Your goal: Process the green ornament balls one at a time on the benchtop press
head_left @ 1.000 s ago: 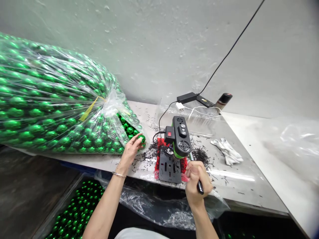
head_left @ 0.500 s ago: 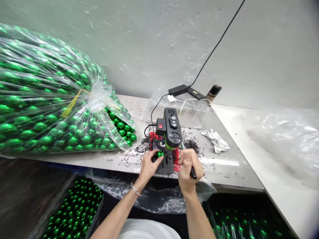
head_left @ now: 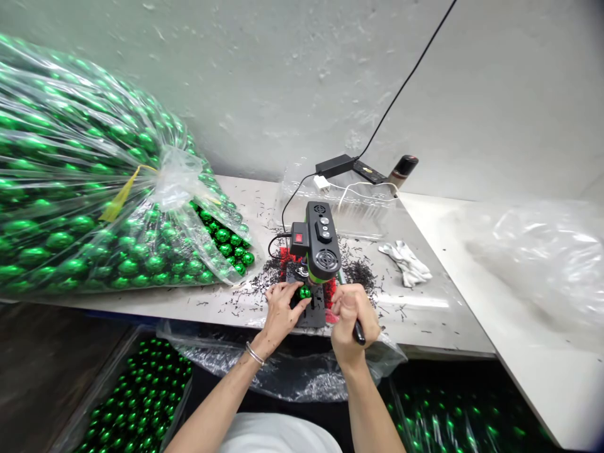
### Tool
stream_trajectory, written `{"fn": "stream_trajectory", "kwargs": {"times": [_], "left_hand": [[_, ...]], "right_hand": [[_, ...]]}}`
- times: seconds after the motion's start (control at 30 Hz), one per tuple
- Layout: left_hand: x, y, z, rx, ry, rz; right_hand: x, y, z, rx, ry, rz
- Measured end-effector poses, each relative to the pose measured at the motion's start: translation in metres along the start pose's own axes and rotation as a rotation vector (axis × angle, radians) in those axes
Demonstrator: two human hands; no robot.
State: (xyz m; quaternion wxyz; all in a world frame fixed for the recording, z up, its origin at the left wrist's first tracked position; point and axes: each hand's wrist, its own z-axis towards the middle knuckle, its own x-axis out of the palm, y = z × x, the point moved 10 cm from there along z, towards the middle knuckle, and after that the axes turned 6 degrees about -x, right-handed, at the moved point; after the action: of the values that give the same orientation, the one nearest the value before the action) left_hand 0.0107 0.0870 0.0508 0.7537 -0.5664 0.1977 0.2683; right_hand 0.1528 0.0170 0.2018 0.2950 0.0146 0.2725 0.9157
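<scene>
At the front of a small black bench drill press, my left hand pinches a shiny green ball between thumb and fingers. The ball sits low, over the machine's dark base plate and just below the drill head. My right hand is a fist around the black-gripped lever on the machine's right side. The drill tip is hidden under the head, so I cannot tell whether it touches the ball.
A large clear bag of green balls lies at left, its open mouth near the machine. Dark shavings litter the table. White gloves, a clear plastic tray and a power adapter lie beyond. Ball-filled bins stand below.
The view has shifted slightly. Both hands keep their grips on ball and lever; the right hand sits a little closer to the machine.
</scene>
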Motion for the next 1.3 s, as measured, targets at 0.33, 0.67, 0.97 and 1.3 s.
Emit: {"fn": "stream_trajectory", "kwargs": {"times": [0.33,0.67,0.97,1.3], "left_hand": [[0.009,0.011,0.001,-0.039,0.079,-0.074],[0.007,0.008,0.0,-0.017,0.09,-0.085],[0.008,0.008,0.0,-0.004,0.081,-0.079],[0.011,0.012,0.005,-0.045,0.072,-0.111]], "right_hand": [[0.0,-0.007,-0.019,-0.051,0.015,0.026],[0.004,-0.03,-0.064,-0.171,-0.038,-0.016],[0.007,-0.034,-0.067,-0.178,-0.055,-0.005],[0.007,-0.014,-0.04,-0.18,0.033,0.017]]}}
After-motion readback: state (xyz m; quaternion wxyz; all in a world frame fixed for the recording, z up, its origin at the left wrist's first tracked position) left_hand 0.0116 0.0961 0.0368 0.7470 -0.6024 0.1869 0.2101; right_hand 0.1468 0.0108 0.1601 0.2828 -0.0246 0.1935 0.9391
